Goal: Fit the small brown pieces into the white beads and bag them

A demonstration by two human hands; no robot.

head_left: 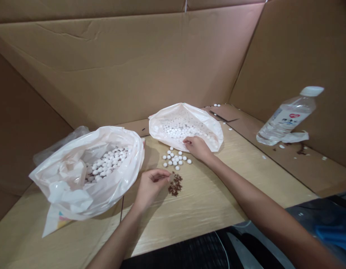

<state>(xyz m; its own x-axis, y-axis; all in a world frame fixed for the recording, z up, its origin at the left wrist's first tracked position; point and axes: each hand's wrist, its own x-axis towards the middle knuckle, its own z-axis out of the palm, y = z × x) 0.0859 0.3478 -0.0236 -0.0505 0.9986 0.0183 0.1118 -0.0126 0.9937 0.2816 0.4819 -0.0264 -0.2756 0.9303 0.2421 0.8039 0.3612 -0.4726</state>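
My left hand (pixel 153 186) is closed in a pinch at the left edge of a small heap of brown, spiky pieces (pixel 175 185). What its fingertips hold, if anything, is too small to make out. My right hand (pixel 198 147) reaches over the front rim of the far white plastic bag (pixel 186 108), fingers pinched together; I cannot see what lies between them. Inside that bag are many small white balls (pixel 180 129). A loose group of white balls (pixel 175 158) rests on the table between both hands.
On the left stands another open white plastic bag (pixel 74 209) with white balls (pixel 108 162), some showing brown between them. A clear water bottle (pixel 286 117) leans at the right, beside a crumpled white scrap (pixel 296 137). Cardboard walls (pixel 119 56) enclose the wooden table (pixel 201 209).
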